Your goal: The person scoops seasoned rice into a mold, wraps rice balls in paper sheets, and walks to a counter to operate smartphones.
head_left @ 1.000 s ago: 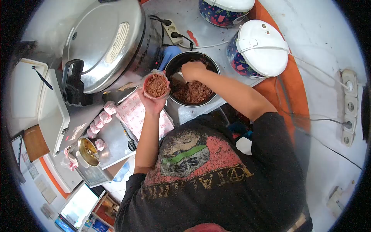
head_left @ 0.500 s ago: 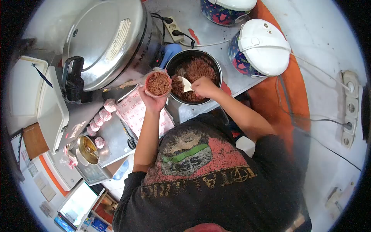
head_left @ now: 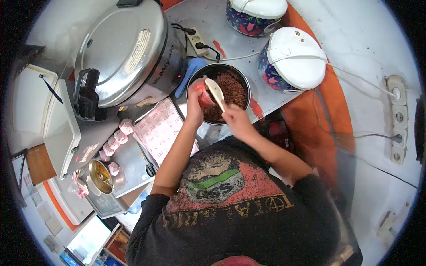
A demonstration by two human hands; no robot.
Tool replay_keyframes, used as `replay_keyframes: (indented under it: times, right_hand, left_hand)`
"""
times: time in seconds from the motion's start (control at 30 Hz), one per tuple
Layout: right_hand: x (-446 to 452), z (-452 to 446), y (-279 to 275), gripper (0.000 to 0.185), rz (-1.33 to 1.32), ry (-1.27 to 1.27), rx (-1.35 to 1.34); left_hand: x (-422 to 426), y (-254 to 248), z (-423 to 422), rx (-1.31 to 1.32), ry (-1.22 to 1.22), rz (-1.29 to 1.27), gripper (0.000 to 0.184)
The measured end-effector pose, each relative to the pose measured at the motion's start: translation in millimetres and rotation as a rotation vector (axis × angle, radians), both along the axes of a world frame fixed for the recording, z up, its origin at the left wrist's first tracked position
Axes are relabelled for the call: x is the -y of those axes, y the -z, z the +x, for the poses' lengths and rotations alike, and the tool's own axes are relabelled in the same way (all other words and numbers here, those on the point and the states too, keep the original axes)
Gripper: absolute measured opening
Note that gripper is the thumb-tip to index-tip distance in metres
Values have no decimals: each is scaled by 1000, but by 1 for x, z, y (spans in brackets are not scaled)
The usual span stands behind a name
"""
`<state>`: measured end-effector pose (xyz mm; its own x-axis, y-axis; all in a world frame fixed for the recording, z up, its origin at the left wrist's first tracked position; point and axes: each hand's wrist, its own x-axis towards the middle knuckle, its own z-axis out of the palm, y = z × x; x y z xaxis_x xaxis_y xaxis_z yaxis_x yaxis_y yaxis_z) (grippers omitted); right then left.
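My left hand (head_left: 194,105) is wrapped around a small reddish cup (head_left: 205,96), tilted over the inner pot (head_left: 250,97). Its contents are mostly hidden from this angle. A pale rice paddle (head_left: 214,90) is in my right hand (head_left: 237,121), its blade against or just above the cup's rim; contact is hard to make out. Reddish-brown cooked rice (head_left: 234,87) fills part of the dark pot below. Left of my forearm lies a stack of pink printed wrapping paper (head_left: 157,126).
A large steel rice cooker (head_left: 120,57) stands at the back left, a blue scoop-like tool (head_left: 191,75) beside it. Several wrapped bundles (head_left: 120,136), scissors (head_left: 150,168) and a metal bowl (head_left: 101,177) are at left. Two floral lidded containers (head_left: 290,60) and a power strip (head_left: 196,42) stand behind.
My left hand has moved right over the pot, tipping the cup so its rice-filled top no longer faces me. My right hand has lifted the paddle from the rice to the cup.
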<state>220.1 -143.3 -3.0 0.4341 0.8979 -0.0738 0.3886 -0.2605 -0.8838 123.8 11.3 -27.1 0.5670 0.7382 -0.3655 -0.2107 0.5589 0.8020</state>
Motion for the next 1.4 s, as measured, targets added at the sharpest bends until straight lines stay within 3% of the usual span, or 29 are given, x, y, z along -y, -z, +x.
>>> replay_keyframes:
  times: [0.13,0.23,0.4,0.57,0.67,0.8,0.9,1.03,1.13,1.27,1.33,1.4]
  right_hand:
    - [11,-13,12,45,46,7,-27]
    - [19,-4,8,46,-40,-138,17]
    - [38,-1,-9,45,-45,-83,-53]
    - [44,-11,-13,39,-51,179,-110]
    - [24,-10,5,39,-23,278,-170]
    - [12,-22,12,40,-77,215,-234]
    - [17,-26,23,41,53,177,-274]
    - [24,-21,32,43,159,33,-180]
    - [28,-17,26,44,65,-1,-241]
    - [32,-25,-12,44,-2,21,-250]
    - [32,-28,-18,43,105,187,-268]
    - [29,-26,-24,42,-5,246,-307]
  left_hand:
    - [5,8,15,119,-30,-254,47]
    - [8,22,12,102,-18,-349,47]
    - [3,39,16,192,-103,-580,49]
    - [4,24,15,214,-199,-457,59]
    - [20,39,15,332,-114,-382,61]
    - [35,26,21,162,-80,-298,62]
    - [26,61,18,226,-111,-277,48]
    - [30,54,18,194,-155,-235,42]
    - [29,29,22,266,-104,-351,45]
    - [19,15,28,343,-195,-333,53]
    - [8,25,26,358,-242,-217,54]
    - [12,26,23,329,-312,-147,57]
